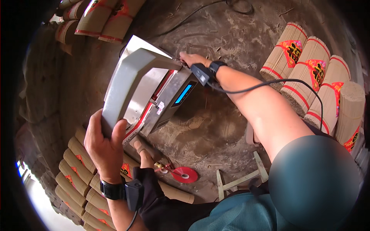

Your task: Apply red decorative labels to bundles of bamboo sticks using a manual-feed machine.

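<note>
A banding machine (162, 109) with a metal body, a blue-lit screen and a tall grey arch (133, 79) stands tilted in the picture in front of me. My left hand (105, 144) is closed round the near-left corner of the arch, thumb on one side and fingers on the other. At the machine's far right corner, my right hand (194, 60) grips the edge; its fingers are partly hidden. Both wrists carry black straps with small dark boxes and cables. Red tape (148, 111) runs along the machine's slot under the arch.
Stick bundles (306, 77) with red bands and labels lie at right; more bundles (73, 169) are stacked at lower left and others (111, 19) at upper left. A red tape roll (179, 173) and a wooden frame (243, 180) are on the floor. A black cable (189, 17) trails behind.
</note>
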Demonstrator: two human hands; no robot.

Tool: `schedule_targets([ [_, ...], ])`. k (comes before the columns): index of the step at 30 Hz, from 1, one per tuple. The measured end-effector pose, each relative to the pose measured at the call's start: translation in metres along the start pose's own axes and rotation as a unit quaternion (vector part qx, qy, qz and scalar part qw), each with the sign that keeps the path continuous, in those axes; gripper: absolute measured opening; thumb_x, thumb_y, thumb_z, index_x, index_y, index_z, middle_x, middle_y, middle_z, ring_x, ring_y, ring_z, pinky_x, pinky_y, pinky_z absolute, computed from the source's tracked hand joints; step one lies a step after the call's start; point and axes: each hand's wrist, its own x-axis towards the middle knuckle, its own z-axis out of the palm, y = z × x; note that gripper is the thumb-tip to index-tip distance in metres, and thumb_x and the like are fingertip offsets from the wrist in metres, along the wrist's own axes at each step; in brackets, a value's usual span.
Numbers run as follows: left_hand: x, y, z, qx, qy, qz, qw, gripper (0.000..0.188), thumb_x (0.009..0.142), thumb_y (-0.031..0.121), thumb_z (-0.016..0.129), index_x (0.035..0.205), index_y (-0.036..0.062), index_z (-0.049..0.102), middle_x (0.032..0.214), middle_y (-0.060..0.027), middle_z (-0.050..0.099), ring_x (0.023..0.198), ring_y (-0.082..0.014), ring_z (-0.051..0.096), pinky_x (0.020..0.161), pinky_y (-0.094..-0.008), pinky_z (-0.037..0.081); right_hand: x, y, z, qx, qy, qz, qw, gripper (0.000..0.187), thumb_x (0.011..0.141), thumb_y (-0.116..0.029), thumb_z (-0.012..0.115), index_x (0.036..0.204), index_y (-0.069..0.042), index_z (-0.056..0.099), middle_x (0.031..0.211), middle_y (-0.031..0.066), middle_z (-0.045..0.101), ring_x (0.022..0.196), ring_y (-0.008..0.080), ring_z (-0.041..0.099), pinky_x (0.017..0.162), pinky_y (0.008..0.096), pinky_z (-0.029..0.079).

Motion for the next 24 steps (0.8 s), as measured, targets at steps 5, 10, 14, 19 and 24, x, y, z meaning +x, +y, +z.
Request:
schedule_targets([
  [5,0.005,0.001,0.000,-0.026,0.004,0.019,0.999,0.035,0.083,0.023,0.074,0.106,0.0013,0.061,0.080,-0.0140,0.062,0.069,-0.0225,0.060,0.067,-0.0328,0.049,-0.019,-0.012,0.005,-0.069,0.023,-0.013,0.997,0.076,0.099,-0.059,0.026,0.129,0.006,0.052,0.131,0.0256,0.055,0.129,0.0330,0.048,0.107,0.0363,0.035],
  [10,0.002,0.002,-0.011,0.003,-0.008,0.026,1.000,0.029,0.090,0.025,0.067,0.105,0.0014,0.059,0.081,-0.0182,0.062,0.069,-0.0319,0.058,0.067,-0.0364,0.048,-0.040,-0.059,-0.010,-0.109,0.144,0.008,0.983,0.084,0.094,-0.064,0.029,0.120,0.011,0.056,0.123,0.0308,0.057,0.124,0.0371,0.052,0.103,0.0370,0.039],
  [14,0.005,0.005,0.006,0.036,0.026,0.050,0.998,0.037,0.089,0.034,0.068,0.105,0.0015,0.060,0.077,-0.0204,0.062,0.070,-0.0392,0.061,0.064,-0.0415,0.049,-0.102,-0.127,-0.047,-0.088,0.152,0.010,0.984,0.079,0.093,-0.063,0.033,0.108,0.008,0.065,0.115,0.0305,0.061,0.120,0.0363,0.055,0.101,0.0397,0.042],
  [19,-0.014,-0.028,0.002,-0.069,0.051,0.086,0.993,0.050,0.090,0.035,0.065,0.127,0.0030,0.053,0.123,-0.0178,0.058,0.115,-0.0331,0.055,0.098,-0.0387,0.042,-0.180,-0.197,-0.040,-0.194,0.214,-0.107,0.951,0.077,0.096,-0.059,0.029,0.114,0.008,0.062,0.116,0.0298,0.061,0.117,0.0405,0.055,0.100,0.0404,0.042],
  [24,-0.075,-0.021,-0.043,-0.111,0.041,0.133,0.984,0.061,0.092,0.029,0.064,0.142,0.0045,0.040,0.143,-0.0170,0.043,0.134,-0.0316,0.040,0.111,-0.0386,0.030,-0.291,-0.243,-0.016,-0.177,0.248,-0.188,0.934,0.068,0.098,-0.055,0.036,0.120,0.005,0.059,0.116,0.0267,0.062,0.113,0.0382,0.058,0.096,0.0411,0.044],
])
